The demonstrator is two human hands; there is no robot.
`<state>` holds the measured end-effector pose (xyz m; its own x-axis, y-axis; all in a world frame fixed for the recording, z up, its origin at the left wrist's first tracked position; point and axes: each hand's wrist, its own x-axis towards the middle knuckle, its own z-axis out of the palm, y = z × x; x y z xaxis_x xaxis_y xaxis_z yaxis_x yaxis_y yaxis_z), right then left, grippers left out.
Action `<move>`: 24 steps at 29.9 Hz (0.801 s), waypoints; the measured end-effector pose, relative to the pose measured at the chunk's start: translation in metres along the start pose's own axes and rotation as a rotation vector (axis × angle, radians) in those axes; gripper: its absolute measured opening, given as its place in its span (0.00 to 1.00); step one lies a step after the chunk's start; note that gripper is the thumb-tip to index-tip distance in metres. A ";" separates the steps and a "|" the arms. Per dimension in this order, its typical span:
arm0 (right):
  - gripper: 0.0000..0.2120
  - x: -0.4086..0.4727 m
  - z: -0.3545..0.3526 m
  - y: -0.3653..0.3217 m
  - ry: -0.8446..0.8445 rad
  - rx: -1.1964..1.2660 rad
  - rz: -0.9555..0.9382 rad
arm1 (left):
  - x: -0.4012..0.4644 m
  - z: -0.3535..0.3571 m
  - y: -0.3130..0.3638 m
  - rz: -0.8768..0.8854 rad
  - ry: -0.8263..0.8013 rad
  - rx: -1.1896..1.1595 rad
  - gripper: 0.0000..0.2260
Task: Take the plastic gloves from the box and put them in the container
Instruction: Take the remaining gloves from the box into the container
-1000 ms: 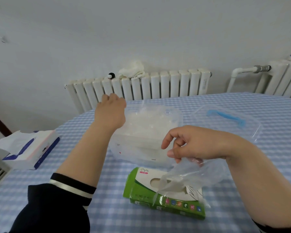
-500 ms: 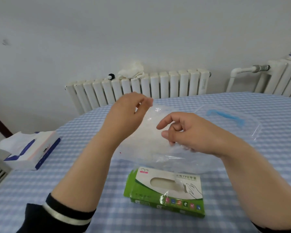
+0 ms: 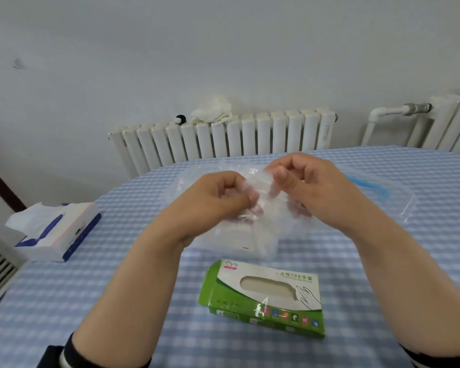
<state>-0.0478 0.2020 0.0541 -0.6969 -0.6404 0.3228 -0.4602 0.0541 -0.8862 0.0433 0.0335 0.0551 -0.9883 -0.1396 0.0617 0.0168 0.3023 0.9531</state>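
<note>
holding one clear plastic glove (image 3: 260, 205) between them, both hands now sit close together over the middle of the table (image 3: 117, 274). a second ago the left hand (image 3: 215, 200) was up at the container's far left rim and the right hand (image 3: 311, 189) was pulling the glove out of the box; half a second ago the glove was already lifted clear and the hands were still apart. now the left hand has dropped and closed, thumb and curled fingers pinching the film. right hand also pinching it, fingers curled, near side.

glove looks thin, see-through, crumpled and bunched between the hands, hanging down over the container (image 3: 239, 240). cannot tell if it touches the contents. container is clear plastic, open, with whitish gloves already piled inside, mostly hidden behind the hands and film.

green and white glove box (image 3: 266, 296) lies flat near the table's near edge, just in front of the container, oval slot up, a small bit of film poking out on its front face.

clear lid (image 3: 398, 197) with blue handle lies toward the right side of the table. tissue pack (image 3: 61, 232) at the left edge. white radiator (image 3: 223, 139) behind the far edge, white cloth (image 3: 213, 110) on top.
</note>
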 end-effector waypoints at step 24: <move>0.03 -0.008 -0.004 -0.013 0.101 0.074 -0.108 | 0.001 -0.005 0.011 0.159 -0.082 0.166 0.45</move>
<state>-0.0386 0.2094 0.0648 -0.6991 -0.5588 0.4461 -0.4962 -0.0700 -0.8654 0.0428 0.0324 0.0674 -0.9844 -0.0029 0.1760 0.1544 0.4660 0.8712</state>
